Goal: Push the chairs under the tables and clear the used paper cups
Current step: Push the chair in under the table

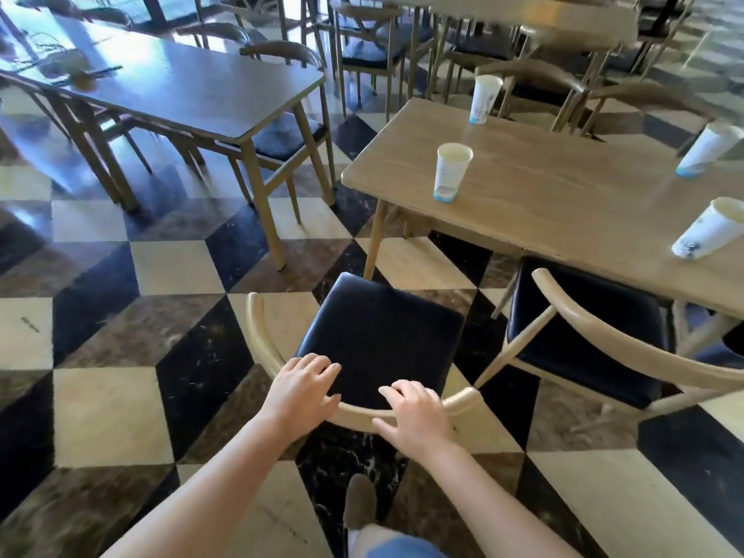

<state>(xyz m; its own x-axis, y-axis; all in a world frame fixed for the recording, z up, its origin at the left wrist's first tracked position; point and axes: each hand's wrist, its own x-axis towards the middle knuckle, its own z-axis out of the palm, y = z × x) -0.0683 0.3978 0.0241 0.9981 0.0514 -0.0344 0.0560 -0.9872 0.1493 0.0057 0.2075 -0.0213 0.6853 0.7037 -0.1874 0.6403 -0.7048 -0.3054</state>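
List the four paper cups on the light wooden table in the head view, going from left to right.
Cup nearest the table's left corner → cup at the far edge → cup at the right, with the cup near the front edge directly below it, so their order is unclear.

Near chair (374, 340): black seat, curved pale wood back, standing out on the floor clear of the counter (555, 195). Second chair (583, 336) partly tucked under. Four white paper cups upright on counter: (449, 173), (484, 99), (706, 151), (708, 229).
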